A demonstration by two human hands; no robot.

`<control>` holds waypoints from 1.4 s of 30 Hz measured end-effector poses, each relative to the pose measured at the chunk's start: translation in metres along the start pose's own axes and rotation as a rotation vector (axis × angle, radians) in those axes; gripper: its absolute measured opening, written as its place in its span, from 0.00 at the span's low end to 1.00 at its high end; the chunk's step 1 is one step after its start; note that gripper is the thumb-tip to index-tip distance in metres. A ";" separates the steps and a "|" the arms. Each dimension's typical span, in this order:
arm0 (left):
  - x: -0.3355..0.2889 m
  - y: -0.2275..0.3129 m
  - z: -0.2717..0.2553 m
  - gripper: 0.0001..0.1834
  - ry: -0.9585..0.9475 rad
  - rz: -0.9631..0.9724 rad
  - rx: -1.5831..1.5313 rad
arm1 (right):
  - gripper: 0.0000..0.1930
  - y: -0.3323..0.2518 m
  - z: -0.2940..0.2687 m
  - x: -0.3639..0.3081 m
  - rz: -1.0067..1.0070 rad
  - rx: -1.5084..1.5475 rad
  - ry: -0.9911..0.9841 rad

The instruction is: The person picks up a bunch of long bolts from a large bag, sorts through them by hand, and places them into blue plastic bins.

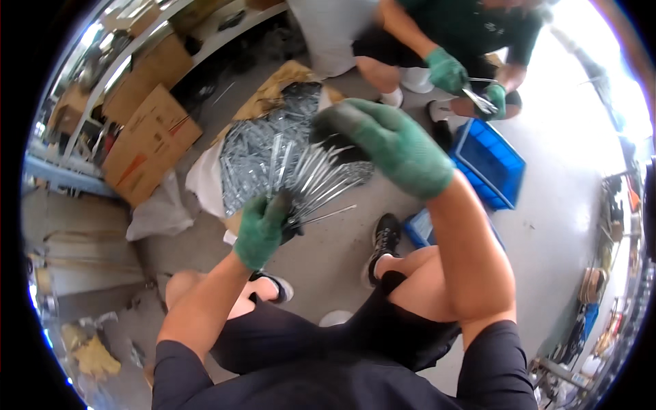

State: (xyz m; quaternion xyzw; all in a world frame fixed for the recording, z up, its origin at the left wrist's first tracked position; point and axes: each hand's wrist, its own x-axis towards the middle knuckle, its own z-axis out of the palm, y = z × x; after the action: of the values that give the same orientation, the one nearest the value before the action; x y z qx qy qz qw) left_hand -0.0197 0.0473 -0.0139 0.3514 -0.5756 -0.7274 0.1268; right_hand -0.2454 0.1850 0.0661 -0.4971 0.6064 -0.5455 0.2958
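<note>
At the upper left of the frame flattened cardboard boxes (pixel 147 140) lay against a rack, and just right of them the big heap of metal rods (pixel 256 147) rested on a brown sheet on the floor. My left hand (pixel 262 229), in its green glove, was closed in a fist round the lower ends of a bunch of rods (pixel 311 179) that fanned out up and to the right, near frame centre. My right hand (pixel 396 145), also gloved, hovered over the fanned tips, fingers loosely curled and touching or nearly touching them; I could not tell which. I judged I was in the middle of gathering and evening up a handful. The next move would call for squaring the tips together without letting the fan slip. Further right stood a blue crate (pixel 488 164), and above it a co-worker's gloved hands (pixel 471 85) held small metal pieces.
</note>
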 end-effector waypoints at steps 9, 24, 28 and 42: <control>-0.020 0.024 0.021 0.18 -0.137 0.070 0.167 | 0.20 -0.017 0.019 -0.027 0.110 -0.050 0.063; -0.017 0.006 0.007 0.19 0.063 0.716 0.488 | 0.23 0.021 0.020 -0.012 -0.716 -0.877 0.168; -0.022 0.006 0.001 0.22 -0.078 0.429 0.332 | 0.16 -0.014 0.032 -0.018 -0.199 -0.181 0.195; 0.021 -0.010 -0.010 0.25 0.066 0.287 0.148 | 0.16 0.000 0.054 0.014 0.142 0.041 0.091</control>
State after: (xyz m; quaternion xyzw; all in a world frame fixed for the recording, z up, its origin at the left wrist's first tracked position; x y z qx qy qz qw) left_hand -0.0264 0.0307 -0.0319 0.2977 -0.6673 -0.6455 0.2222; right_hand -0.2016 0.1525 0.0563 -0.4214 0.6418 -0.5575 0.3159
